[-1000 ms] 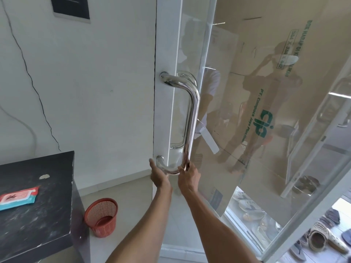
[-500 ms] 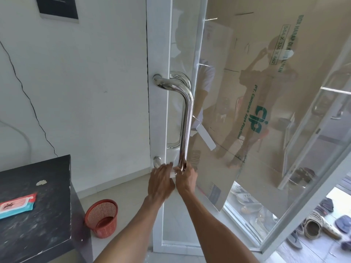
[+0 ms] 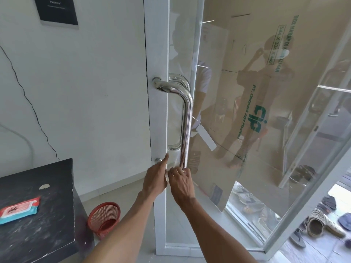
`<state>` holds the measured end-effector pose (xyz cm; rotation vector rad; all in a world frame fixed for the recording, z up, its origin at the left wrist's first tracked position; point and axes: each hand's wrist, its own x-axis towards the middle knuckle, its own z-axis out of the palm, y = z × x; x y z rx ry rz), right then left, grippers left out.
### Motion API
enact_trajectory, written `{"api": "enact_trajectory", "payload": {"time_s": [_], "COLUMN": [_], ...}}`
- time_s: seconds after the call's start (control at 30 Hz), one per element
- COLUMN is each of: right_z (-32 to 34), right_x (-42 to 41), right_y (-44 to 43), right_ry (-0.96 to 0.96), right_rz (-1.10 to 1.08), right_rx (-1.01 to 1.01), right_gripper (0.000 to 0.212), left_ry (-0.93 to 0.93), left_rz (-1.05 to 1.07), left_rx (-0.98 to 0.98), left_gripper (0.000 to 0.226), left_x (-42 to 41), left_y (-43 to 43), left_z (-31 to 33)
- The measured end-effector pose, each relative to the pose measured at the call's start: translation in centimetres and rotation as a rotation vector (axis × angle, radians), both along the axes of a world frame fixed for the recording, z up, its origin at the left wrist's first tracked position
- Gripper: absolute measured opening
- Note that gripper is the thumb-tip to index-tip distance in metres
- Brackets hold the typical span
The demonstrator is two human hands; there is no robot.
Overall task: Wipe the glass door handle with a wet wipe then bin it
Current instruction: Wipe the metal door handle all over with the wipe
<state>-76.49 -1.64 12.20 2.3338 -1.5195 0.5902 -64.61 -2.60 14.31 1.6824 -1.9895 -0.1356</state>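
A chrome door handle (image 3: 187,118) runs upright on the white-framed glass door (image 3: 218,54). Both my hands meet at its lower bend. My left hand (image 3: 155,179) covers the lower mount side, its index finger pointing up along the frame. My right hand (image 3: 182,182) has its fingers closed on the bottom of the bar. A small patch of white wet wipe (image 3: 167,173) shows between the two hands; the rest of it is hidden by my fingers.
A red mesh bin (image 3: 104,218) stands on the floor left of the door, beside a black table (image 3: 38,234). A red and teal wipes pack (image 3: 19,208) lies on the table. Cardboard and several shoes sit behind the glass.
My left hand has slid right from beside the lower bend onto it, closing up against my right hand. The right hand stays at the bar's bottom end.
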Motion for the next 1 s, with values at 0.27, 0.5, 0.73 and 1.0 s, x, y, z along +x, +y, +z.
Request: {"api": "enact_trajectory", "payload": {"time_s": [0.27,0.5,0.73,1.0], "right_z": [0.7,1.6,-4.1,3.8], "right_x": [-2.0,-0.9,-1.2,1.0], "right_y": [0.4,0.7,1.7,-1.5], "right_ry": [0.110,-0.089,-0.092,-0.268], "right_rz": [-0.153,-0.201,-0.184,-0.238], "right_rx": [-0.153,-0.066,0.070,-0.080], "right_gripper": [0.061,0.087,0.108,0.075], "left_ry": [-0.288,-0.183,-0.161,-0.130], "left_rz": [0.109,0.110,0.102,0.072], "left_rx": [0.183,0.247,0.272,0.298], "left_gripper": [0.066,0.066,0.065,0.062], "left_x": [-0.4,-0.7,-0.7,-0.5], "left_y": [0.7,0.6,0.0,-0.7], "left_z": [0.4,1.0,1.0,1.1]}}
